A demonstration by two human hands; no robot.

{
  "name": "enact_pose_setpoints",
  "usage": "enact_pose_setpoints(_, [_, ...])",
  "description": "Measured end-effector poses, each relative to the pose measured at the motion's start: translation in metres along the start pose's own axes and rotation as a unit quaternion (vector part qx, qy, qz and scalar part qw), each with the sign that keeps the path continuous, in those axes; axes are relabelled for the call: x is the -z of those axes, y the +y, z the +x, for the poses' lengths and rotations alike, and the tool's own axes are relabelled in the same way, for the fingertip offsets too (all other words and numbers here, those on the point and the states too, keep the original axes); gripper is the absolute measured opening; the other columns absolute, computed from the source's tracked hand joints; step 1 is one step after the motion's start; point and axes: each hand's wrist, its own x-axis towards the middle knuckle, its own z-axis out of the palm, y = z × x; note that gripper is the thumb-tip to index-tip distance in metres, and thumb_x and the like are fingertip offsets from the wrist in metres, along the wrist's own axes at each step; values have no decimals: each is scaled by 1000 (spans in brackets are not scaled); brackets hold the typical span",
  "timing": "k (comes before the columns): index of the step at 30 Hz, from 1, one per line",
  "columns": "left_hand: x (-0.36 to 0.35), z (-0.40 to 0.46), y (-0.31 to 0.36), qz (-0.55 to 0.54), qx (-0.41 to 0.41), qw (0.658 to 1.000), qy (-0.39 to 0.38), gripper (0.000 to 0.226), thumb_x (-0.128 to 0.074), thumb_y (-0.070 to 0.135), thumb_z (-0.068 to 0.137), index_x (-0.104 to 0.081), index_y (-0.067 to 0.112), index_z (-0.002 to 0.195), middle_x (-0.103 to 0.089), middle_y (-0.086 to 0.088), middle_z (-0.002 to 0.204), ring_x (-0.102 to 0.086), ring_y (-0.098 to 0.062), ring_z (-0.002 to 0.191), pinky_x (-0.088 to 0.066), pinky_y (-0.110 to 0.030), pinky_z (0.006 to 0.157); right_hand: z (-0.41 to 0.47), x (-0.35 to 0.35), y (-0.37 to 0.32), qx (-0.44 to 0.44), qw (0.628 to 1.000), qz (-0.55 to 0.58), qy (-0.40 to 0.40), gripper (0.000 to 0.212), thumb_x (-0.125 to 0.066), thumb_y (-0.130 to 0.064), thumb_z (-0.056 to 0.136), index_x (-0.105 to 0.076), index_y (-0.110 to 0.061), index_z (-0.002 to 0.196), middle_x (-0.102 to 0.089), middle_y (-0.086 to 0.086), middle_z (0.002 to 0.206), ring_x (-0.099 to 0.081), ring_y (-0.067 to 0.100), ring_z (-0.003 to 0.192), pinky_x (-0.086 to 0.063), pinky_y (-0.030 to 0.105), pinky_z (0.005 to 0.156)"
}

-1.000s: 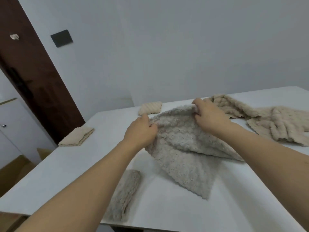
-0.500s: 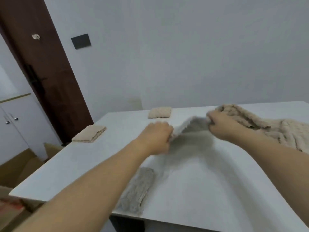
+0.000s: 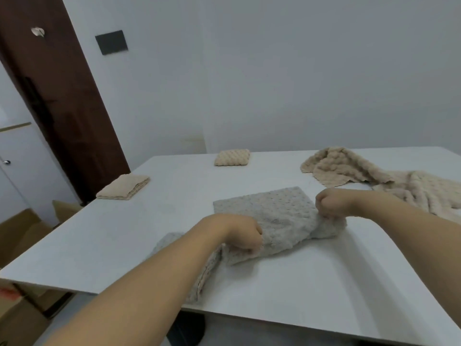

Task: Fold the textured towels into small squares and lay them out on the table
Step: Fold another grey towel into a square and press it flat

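Note:
A grey bubble-textured towel (image 3: 272,211) lies spread on the white table (image 3: 311,283), its far part flat and its near edge bunched. My left hand (image 3: 239,232) grips the near left corner of it with curled fingers. My right hand (image 3: 331,202) pinches the near right edge, where the cloth puckers. A folded grey towel (image 3: 199,275) lies partly hidden under my left forearm near the table's front edge. Two beige towels folded into squares sit at the far side: one (image 3: 233,157) by the wall, one (image 3: 123,186) at the left edge.
A heap of unfolded beige towels (image 3: 361,176) covers the table's right side. A dark brown door (image 3: 57,96) and a white cabinet (image 3: 15,171) stand to the left, with cardboard boxes (image 3: 22,236) on the floor beside the table.
Both hands swung the grey towel up and away, then brought it down flat on the table and drew its near edge back. The view shifted leftward.

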Motion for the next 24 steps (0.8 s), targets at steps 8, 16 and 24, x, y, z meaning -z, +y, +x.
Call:
enact_pose_setpoints(8, [42, 20, -48, -129, 37, 982, 135, 13, -66, 20, 85, -58, 13, 77, -58, -4, 81, -53, -19, 67, -46, -26, 56, 34, 6, -1, 54, 961, 218, 161, 7, -49, -9, 88, -55, -11, 86, -56, 7, 80, -48, 19, 67, -39, 30, 57])
enact_pose_setpoints(16, [40, 92, -94, -178, 78, 937, 289, 15, -55, 20, 87, -54, 13, 74, -57, -4, 77, -50, -21, 71, -41, -30, 62, 107, -14, -18, 34, 936, 211, 280, 16, -47, -8, 89, -54, -17, 100, -56, 4, 95, -53, 21, 78, -42, 31, 63])
enact_pose_setpoints(24, [-14, 139, -114, -104, 122, 904, 397, 15, -46, 36, 93, -50, 27, 104, -43, 7, 107, -33, -18, 101, -24, -32, 85, 167, -71, -13, -9, 943, 12, 331, 31, -46, -11, 88, -56, -15, 117, -58, 11, 110, -53, 31, 99, -41, 35, 77])
